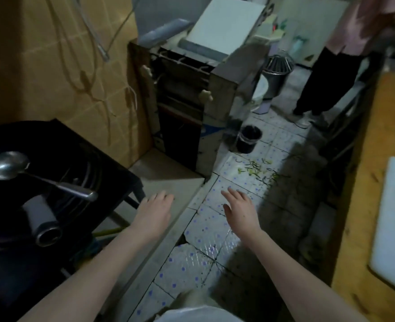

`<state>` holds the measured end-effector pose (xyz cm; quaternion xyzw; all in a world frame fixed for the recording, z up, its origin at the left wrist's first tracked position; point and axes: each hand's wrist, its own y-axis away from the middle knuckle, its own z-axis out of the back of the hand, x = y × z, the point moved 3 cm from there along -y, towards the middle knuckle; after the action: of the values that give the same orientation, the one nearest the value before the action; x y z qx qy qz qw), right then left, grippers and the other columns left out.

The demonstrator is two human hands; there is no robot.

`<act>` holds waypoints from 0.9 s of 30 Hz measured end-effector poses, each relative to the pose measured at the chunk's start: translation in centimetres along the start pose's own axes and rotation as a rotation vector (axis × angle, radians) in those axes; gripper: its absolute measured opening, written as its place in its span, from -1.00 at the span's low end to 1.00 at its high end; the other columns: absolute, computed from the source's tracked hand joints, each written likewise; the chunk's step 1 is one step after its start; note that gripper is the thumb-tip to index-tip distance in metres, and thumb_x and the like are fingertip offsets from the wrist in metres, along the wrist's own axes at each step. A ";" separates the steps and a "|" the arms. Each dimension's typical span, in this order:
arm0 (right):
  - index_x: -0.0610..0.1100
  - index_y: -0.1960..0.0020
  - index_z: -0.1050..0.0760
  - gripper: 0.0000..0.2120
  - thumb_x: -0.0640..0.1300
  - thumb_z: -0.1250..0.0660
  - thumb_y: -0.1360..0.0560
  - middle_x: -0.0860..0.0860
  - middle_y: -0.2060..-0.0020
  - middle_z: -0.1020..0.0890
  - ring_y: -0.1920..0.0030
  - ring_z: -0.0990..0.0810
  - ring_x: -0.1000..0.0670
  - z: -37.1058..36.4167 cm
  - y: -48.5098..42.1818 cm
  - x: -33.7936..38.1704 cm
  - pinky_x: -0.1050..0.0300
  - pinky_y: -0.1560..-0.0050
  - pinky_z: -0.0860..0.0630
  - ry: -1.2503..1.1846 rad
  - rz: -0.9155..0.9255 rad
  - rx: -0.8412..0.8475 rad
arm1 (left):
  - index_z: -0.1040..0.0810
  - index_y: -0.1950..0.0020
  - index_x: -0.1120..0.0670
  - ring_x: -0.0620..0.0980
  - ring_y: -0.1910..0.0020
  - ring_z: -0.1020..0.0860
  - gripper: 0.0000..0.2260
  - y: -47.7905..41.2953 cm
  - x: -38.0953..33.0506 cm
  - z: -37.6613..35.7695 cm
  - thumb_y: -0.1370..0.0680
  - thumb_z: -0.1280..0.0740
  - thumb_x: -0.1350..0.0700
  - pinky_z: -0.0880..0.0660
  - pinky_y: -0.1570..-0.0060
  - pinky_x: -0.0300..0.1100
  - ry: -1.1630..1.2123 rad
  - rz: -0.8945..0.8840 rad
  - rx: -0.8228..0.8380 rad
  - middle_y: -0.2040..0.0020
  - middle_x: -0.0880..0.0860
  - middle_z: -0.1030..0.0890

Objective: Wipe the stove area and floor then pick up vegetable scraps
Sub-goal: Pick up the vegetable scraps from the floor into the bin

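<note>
The vegetable scraps (pixel 259 171) streak from ten to four o'clock, at one o'clock beyond the empty, spread left hand (pixel 154 213) and right hand (pixel 240 210).

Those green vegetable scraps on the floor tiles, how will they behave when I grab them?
The vegetable scraps look like thin, limp strips, so probably floppy and very light. They lie scattered, so likely several pinches. The floor tiles look shiny, possibly wet, so bits may cling.

Floor (pixel 205 231): pale tiles with blue dots, cracked in places. On it: scattered green vegetable scraps (pixel 258 169); small black round bucket (pixel 248 138) just beyond them; lidded grey metal bin (pixel 276 75) farther back; worn metal machine cabinet (pixel 187 108) at left.
</note>
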<state>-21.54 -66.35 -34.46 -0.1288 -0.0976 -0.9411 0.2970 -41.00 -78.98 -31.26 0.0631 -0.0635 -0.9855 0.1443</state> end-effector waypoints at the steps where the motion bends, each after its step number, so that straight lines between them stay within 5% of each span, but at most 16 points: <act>1: 0.01 -0.45 -0.25 -0.58 -0.10 -0.16 -0.61 0.02 -0.47 -0.30 -0.46 -0.23 -0.11 0.5 -0.3 -1.0 -0.02 -0.43 -0.21 0.001 -0.025 -0.013 | -0.32 -0.35 0.04 0.05 -0.21 -0.41 -0.65 -1.1 -0.6 0.3 -0.57 -0.14 0.20 -0.36 -0.14 -0.07 -0.001 -0.027 -0.002 -0.26 0.03 -0.42; 27: -0.02 -0.44 -0.30 -0.55 -0.16 -0.22 -0.56 -0.01 -0.43 -0.36 -0.39 -0.32 -0.13 6.7 -15.4 -14.4 -0.03 -0.37 -0.29 -0.011 -0.448 -0.125 | -0.33 -0.33 0.05 0.08 -0.17 -0.43 -0.67 -32.2 -9.1 2.9 -0.57 -0.16 0.14 -0.38 -0.09 -0.05 -0.028 -0.459 0.030 -0.25 0.06 -0.42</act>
<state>-17.88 -44.53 -34.13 -0.1271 -0.0672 -0.9870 0.0714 -41.69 -45.40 -32.10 0.0641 -0.0640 -0.9922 -0.0857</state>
